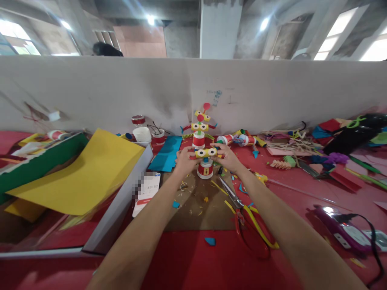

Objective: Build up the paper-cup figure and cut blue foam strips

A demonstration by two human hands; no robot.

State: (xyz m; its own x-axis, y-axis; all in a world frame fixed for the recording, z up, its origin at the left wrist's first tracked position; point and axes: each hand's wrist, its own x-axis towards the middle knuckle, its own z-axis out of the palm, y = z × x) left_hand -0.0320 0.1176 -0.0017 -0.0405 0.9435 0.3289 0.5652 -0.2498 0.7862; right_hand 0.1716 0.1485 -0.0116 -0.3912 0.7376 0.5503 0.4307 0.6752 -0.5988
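My left hand [185, 160] and my right hand [229, 158] pinch the two ends of a yellow paper roll [206, 152] with two paper eyes. The roll sits level just above a red-and-white paper cup [205, 170] bearing a yellow label; whether they are joined I cannot tell. Fingers hide the ends of the roll. Right behind stands a similar cup figure [198, 140] with a yellow eye roll, coiled paper arms and a red disc on top. Another eye roll [202, 116] shows farther back. Scissors [232, 195] and red-handled pliers [240, 219] lie near my right forearm.
At left, a box [121, 201] holds yellow paper [81, 173]. A phone [147, 193] with a timer lies beside a brown board [193, 213] strewn with scraps. Blue paper [166, 153], finished cup pieces [227, 139], wooden sticks [290, 141] and a purple device [344, 231] with a cable lie around.
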